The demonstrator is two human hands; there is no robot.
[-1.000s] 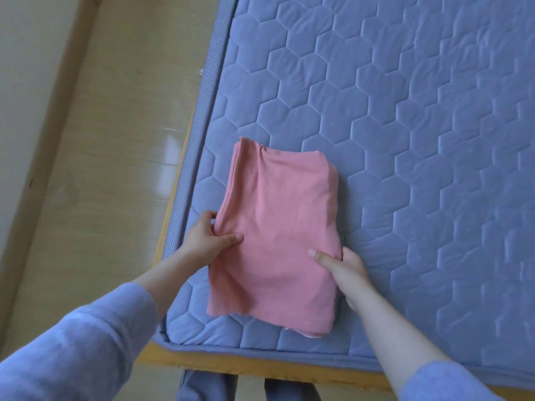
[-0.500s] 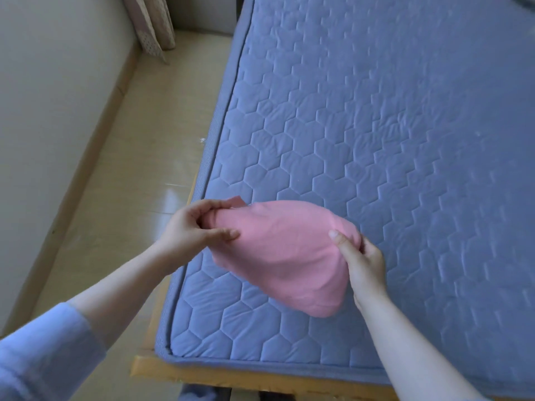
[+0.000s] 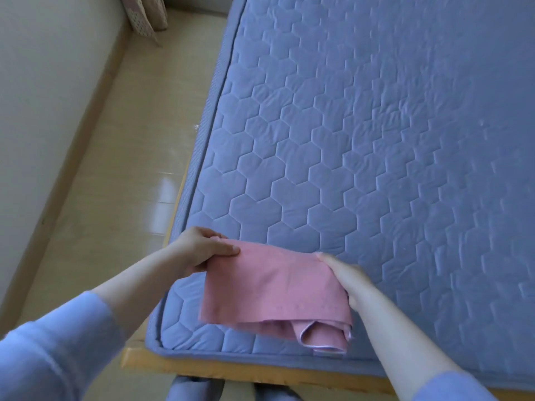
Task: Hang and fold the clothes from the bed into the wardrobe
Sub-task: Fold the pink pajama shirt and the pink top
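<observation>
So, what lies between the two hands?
Head view: only the folded pink cloth garment stretches from left hand to right hand, over the blue quilted mattress.

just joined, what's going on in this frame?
A person holds a folded pink garment in both hands over the near left corner of the blue quilted mattress. The left hand grips its upper left edge and the right hand grips its right side. The garment looks lifted off the mattress, with its lower layers sagging loose at the bottom. No wardrobe is in view, so the garment is not put away yet.
</observation>
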